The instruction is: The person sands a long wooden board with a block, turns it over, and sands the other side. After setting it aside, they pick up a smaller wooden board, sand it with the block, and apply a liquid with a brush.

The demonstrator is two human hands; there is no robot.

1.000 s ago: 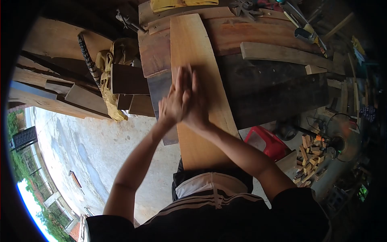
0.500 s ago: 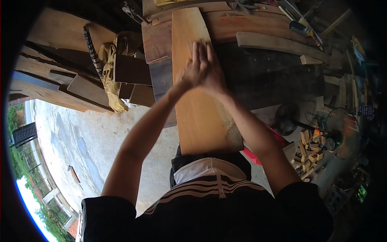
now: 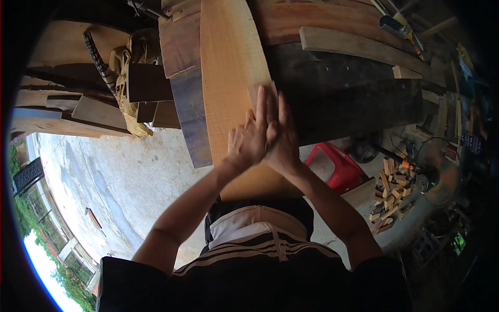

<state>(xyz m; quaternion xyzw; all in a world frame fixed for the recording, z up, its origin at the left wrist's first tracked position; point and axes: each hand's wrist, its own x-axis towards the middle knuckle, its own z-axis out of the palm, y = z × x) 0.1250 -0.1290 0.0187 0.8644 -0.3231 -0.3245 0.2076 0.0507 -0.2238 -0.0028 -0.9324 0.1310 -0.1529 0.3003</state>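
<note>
A long, pale orange-brown wooden board (image 3: 228, 67) runs from my waist up over the workbench, its right edge curved. On its right side, my left hand (image 3: 248, 141) and my right hand (image 3: 283, 138) overlap. Both press a small brownish sheet, seemingly sandpaper (image 3: 254, 94), against the wood. Outstretched fingers lie over the sheet and cover most of it, while some fingers on the left side are curled. Where the hands cross, I cannot make out every finger.
Dark planks (image 3: 343, 86) form the bench under the board. A loose wooden strip (image 3: 358, 46) and a small block (image 3: 406, 73) lie to the right. A red plastic stool (image 3: 335, 166), a fan (image 3: 436, 166) and a heap of wood offcuts (image 3: 392, 190) are on the floor.
My hands have slid down the board toward my body, with the sheet under them. The view has shifted, and more of the red stool shows.
</note>
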